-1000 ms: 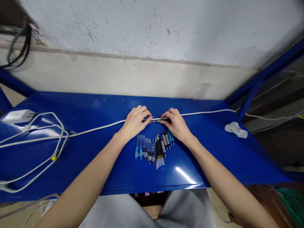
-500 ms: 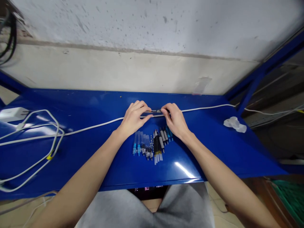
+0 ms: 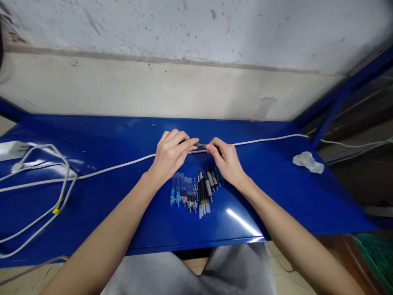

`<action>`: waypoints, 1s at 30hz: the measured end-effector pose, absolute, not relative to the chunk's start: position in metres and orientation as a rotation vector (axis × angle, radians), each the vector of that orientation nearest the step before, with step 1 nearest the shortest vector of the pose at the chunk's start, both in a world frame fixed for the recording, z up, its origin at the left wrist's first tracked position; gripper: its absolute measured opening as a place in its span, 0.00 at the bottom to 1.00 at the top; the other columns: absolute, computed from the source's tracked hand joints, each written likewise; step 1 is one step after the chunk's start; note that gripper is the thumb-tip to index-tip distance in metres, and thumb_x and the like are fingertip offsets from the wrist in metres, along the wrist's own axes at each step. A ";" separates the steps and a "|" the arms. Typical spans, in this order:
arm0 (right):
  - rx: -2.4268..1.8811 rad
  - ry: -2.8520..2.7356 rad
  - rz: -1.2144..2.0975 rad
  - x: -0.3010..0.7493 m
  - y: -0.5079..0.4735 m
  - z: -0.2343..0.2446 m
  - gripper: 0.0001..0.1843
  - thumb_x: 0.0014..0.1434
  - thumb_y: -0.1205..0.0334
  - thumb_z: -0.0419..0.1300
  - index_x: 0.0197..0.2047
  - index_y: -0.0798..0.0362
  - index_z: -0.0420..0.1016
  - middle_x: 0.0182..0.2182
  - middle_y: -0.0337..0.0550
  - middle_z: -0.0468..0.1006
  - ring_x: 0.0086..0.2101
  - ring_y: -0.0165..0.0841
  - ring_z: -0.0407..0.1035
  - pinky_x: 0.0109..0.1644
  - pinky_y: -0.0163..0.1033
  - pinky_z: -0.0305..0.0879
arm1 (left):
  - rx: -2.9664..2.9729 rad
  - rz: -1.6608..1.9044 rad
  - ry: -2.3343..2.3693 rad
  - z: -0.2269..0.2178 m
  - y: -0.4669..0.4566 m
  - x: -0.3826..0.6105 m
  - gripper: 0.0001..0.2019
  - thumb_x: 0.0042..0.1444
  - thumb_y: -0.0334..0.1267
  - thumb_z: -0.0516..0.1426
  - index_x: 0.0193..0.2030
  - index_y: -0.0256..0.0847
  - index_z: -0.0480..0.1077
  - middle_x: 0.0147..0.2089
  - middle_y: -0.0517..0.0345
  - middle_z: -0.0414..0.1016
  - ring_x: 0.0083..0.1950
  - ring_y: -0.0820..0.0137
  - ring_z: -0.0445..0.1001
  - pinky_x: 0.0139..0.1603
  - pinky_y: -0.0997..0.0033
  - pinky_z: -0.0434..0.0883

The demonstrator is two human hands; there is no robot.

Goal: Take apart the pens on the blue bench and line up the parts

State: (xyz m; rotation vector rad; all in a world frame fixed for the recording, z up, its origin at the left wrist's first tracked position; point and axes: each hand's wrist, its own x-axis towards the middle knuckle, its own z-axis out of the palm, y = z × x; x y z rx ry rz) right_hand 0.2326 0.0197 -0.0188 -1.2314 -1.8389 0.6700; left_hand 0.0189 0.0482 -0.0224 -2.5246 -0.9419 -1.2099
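Both grips are pinched on one slim pen point(image 3: 201, 145), left hand point(image 3: 172, 155) at one end and right hand point(image 3: 226, 160) at the other, right over the white cable point(image 3: 123, 165). It looks like light, stiff, slick plastic, best held near the ends. Just below the grips, a row of pens point(image 3: 193, 191) lies on the blue worktop point(image 3: 276, 192).

Glossy blue metal table point(image 3: 276, 196).
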 end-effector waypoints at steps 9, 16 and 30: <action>-1.188 -1.913 0.521 0.229 0.021 -0.026 0.18 0.74 0.50 0.54 0.38 0.53 0.74 0.25 0.36 0.72 0.23 0.28 0.59 0.32 0.37 0.53 | -2.564 -1.069 -1.110 -0.028 0.046 0.025 0.14 0.70 0.34 0.51 0.31 0.40 0.70 0.29 0.57 0.73 0.30 0.66 0.64 0.34 0.62 0.57; -1.096 -1.949 0.471 0.229 0.030 -0.031 0.16 0.72 0.48 0.56 0.43 0.52 0.76 0.31 0.40 0.75 0.29 0.32 0.65 0.35 0.37 0.59 | -2.533 -1.106 -1.229 -0.033 0.048 0.023 0.14 0.66 0.33 0.50 0.28 0.41 0.68 0.25 0.58 0.72 0.27 0.67 0.66 0.33 0.64 0.58; -0.981 -2.134 0.465 0.221 0.049 -0.018 0.21 0.76 0.50 0.48 0.42 0.53 0.77 0.31 0.43 0.76 0.35 0.36 0.65 0.40 0.40 0.60 | -2.443 -1.105 -1.450 -0.030 0.042 0.016 0.14 0.64 0.34 0.52 0.27 0.42 0.69 0.25 0.57 0.73 0.28 0.66 0.69 0.31 0.65 0.55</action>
